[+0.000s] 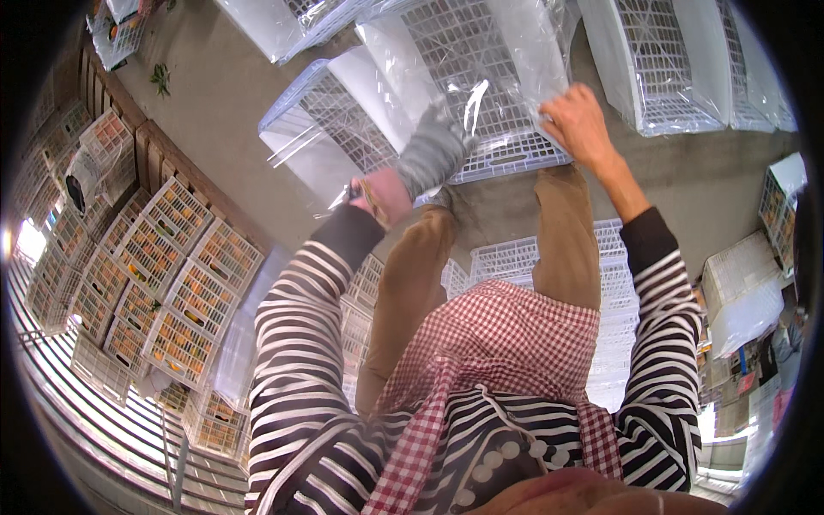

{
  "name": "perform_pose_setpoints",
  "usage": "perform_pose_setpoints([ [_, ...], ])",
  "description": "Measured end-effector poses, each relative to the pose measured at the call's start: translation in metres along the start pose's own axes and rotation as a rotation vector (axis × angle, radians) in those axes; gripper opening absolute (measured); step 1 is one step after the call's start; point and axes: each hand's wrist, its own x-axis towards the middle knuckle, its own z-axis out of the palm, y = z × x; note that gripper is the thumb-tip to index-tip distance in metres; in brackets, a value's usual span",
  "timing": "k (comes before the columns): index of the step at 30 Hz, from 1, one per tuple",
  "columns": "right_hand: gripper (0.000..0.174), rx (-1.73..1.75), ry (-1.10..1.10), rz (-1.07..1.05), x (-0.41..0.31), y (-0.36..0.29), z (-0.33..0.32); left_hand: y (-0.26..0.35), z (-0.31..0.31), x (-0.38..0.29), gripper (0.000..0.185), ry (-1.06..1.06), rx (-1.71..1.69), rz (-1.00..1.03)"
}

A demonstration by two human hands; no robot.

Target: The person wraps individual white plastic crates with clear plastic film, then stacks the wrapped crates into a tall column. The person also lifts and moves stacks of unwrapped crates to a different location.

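A white plastic crate (476, 71) lined with white sheets and clear plastic film (534, 38) lies before me. My left hand, in a grey knitted glove (438, 145), reaches over its near left part; it is blurred, and whether its fingers hold the film cannot be told. My bare right hand (576, 122) is at the crate's right side, fingers curled at the edge of the film, seemingly pinching it. A second lined crate (335, 122) lies against the left side of the first one.
More lined crates stand at the upper right (669, 64) and top left (290, 26). Stacked crates of orange produce (187, 283) rise at the left beside a brown rail (193, 193). White crates (502, 257) are behind my legs. Green leaves (160, 78) lie on the concrete floor.
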Motion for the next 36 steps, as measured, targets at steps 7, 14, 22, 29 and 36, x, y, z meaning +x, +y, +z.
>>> perform_pose_setpoints([
  [7,0.058,0.840,0.123,1.107,-0.072,0.002,0.082,0.052,0.024,-0.014,0.030,-0.084,-0.142,0.040],
  [14,0.083,1.025,0.252,1.165,-0.053,0.020,0.125,0.054,-0.003,-0.023,0.046,0.258,-0.270,0.031],
  [22,0.076,0.335,0.681,0.708,-0.028,0.063,0.000,-0.031,-0.098,-0.038,0.091,1.190,-0.463,-0.729],
  [29,0.025,0.281,0.328,0.306,0.129,0.147,-0.002,-0.090,-0.031,0.025,0.026,0.694,-0.750,-0.973],
  [36,0.020,0.558,0.449,0.417,0.164,0.135,-0.007,-0.136,0.013,0.034,0.018,1.359,-2.002,-0.761],
])
